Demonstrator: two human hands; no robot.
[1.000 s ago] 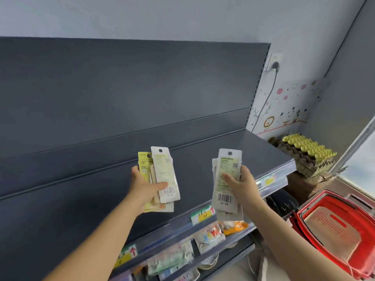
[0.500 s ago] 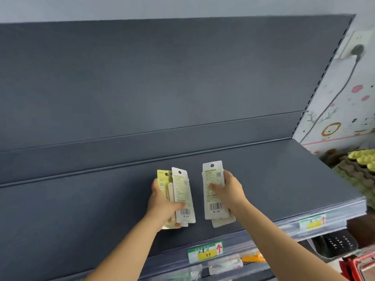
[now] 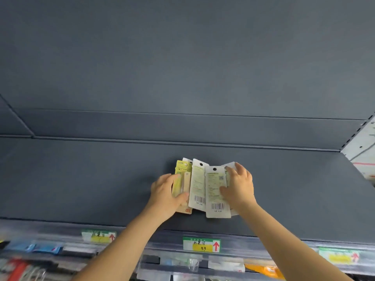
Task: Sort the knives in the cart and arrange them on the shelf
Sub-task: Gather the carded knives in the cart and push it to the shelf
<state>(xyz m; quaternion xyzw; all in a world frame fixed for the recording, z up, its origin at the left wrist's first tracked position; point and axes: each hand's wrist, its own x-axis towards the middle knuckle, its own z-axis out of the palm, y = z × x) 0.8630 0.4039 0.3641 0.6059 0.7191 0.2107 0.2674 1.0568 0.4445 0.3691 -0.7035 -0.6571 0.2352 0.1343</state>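
Several carded knife packs lie fanned out on the dark grey shelf (image 3: 81,179), near its middle. A yellow knife pack (image 3: 182,171) is at the left of the fan, and my left hand (image 3: 166,193) grips it with the thumb across its front. Two white knife packs (image 3: 197,183) with barcodes overlap beside it. My right hand (image 3: 239,187) holds the right-hand white pack (image 3: 215,191), thumb on its face, fingers curled over another white pack behind it. That rear pack is mostly hidden.
The shelf's front rail carries price tags (image 3: 201,244) with red arrows. Below it hang other packaged goods (image 3: 223,264), blurred. The grey back panel (image 3: 182,67) rises behind the shelf, and a white wall (image 3: 363,151) shows at the far right.
Both hands have come together and lowered their packs onto the shelf, so the two bunches now overlap in one fan. The view has swung left; the red basket is out of sight.
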